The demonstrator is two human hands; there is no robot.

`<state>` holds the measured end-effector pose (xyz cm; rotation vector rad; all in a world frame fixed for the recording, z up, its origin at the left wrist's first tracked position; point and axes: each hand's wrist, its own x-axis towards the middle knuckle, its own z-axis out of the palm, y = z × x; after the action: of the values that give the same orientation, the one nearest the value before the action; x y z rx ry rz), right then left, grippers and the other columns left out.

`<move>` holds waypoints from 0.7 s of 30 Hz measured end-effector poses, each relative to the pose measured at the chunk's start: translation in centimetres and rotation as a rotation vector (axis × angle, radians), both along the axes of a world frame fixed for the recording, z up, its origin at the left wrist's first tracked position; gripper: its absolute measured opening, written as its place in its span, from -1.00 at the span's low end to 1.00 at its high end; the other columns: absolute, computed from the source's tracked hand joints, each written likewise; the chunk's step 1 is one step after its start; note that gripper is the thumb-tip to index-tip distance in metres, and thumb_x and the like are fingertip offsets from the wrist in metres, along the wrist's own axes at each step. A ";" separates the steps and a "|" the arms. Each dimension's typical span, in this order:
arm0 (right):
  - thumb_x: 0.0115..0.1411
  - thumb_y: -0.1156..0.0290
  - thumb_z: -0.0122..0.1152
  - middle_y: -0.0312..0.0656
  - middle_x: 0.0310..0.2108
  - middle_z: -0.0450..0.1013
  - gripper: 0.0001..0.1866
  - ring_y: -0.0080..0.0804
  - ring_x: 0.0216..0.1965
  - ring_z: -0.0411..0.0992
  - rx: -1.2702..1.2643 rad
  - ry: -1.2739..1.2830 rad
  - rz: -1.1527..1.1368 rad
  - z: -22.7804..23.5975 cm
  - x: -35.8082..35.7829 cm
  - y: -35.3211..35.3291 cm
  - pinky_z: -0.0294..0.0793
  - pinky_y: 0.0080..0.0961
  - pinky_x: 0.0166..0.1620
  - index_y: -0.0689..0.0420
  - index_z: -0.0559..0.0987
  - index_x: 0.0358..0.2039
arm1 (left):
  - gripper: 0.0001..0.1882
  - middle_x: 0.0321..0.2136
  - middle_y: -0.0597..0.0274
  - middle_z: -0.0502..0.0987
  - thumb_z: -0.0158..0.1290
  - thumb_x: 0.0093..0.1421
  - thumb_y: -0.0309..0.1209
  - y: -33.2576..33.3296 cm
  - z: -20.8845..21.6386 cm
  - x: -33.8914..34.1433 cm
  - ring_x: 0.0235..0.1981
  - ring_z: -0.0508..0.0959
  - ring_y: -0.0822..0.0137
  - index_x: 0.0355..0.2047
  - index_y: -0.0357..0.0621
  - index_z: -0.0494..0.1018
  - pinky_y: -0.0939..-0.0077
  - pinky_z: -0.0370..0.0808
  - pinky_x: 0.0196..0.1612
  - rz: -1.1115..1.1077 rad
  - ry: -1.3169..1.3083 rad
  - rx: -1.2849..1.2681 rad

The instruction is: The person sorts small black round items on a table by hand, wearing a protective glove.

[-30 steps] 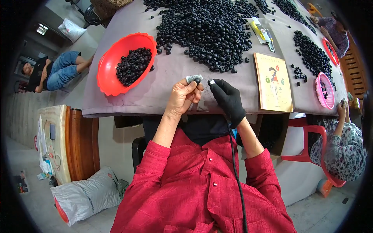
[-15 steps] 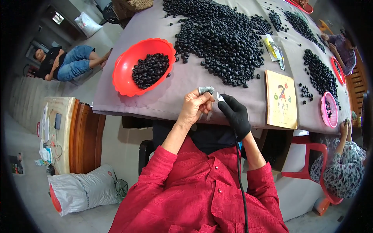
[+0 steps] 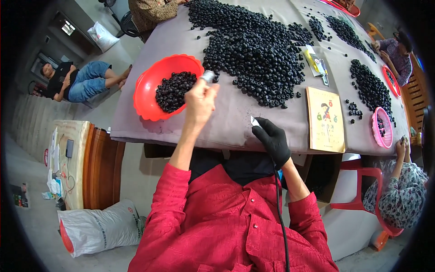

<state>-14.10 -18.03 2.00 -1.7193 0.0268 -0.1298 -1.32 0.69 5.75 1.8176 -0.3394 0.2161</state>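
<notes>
Pointed silvery blade (image 3: pixel 254 121), probably light, stiff, best gripped rearward, pinched by black-gloved right hand (image 3: pixel 274 141); bare left hand (image 3: pixel 199 101), finger closure indeterminate.

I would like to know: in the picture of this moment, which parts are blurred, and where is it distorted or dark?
Head view: the left hand by the red bowl is smeared, probably motion blur; the black-gloved right hand and its small pale blade look sharper. Head view, rim: the wooden bench appears tilted, and the corners are black.
</notes>
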 end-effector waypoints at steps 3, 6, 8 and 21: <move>0.12 0.34 0.13 -0.14 -0.29 0.48 -0.66 -0.58 -0.26 0.37 -0.011 0.002 -0.026 -0.1 0.0 0.0 0.37 -0.55 -0.17 0.28 0.45 -0.13 | -0.81 -0.61 0.09 0.45 0.11 -0.02 -0.46 -2.6 -4.0 2.8 -0.58 0.48 0.19 -0.38 -0.27 0.42 0.37 0.41 -0.49 -0.017 -0.115 0.341; 0.12 0.34 0.13 -0.17 -0.32 0.47 -0.65 -0.60 -0.28 0.36 0.067 0.014 0.027 0.2 -0.2 0.1 0.36 -0.58 -0.18 0.29 0.44 -0.13 | -0.76 -0.47 0.02 0.46 0.12 -0.06 -0.47 -4.2 -4.4 4.2 -0.42 0.49 0.07 -0.33 -0.20 0.45 0.29 0.41 -0.35 -0.018 -0.088 0.489; 0.12 0.34 0.12 -0.17 -0.33 0.47 -0.65 -0.60 -0.28 0.35 0.043 0.008 0.021 0.0 -0.2 -0.1 0.36 -0.57 -0.18 0.29 0.44 -0.13 | -0.76 -0.48 0.04 0.44 0.11 -0.08 -0.47 -5.0 -5.6 5.6 -0.42 0.48 0.10 -0.32 -0.17 0.46 0.30 0.41 -0.35 0.002 -0.155 0.518; 0.13 0.33 0.11 -0.15 -0.33 0.48 -0.64 -0.59 -0.29 0.36 0.001 0.014 0.026 -0.2 0.0 -0.2 0.37 -0.54 -0.20 0.29 0.43 -0.12 | -0.77 -0.48 0.14 0.48 0.07 -0.05 -0.53 -3.9 -6.4 5.4 -0.54 0.52 0.33 -0.31 -0.23 0.47 0.48 0.45 -0.47 -0.064 -0.096 0.426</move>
<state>-14.10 -18.26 1.82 -1.7191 0.0144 -0.0989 4.06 -3.24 -0.66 2.2160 -0.5420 0.1973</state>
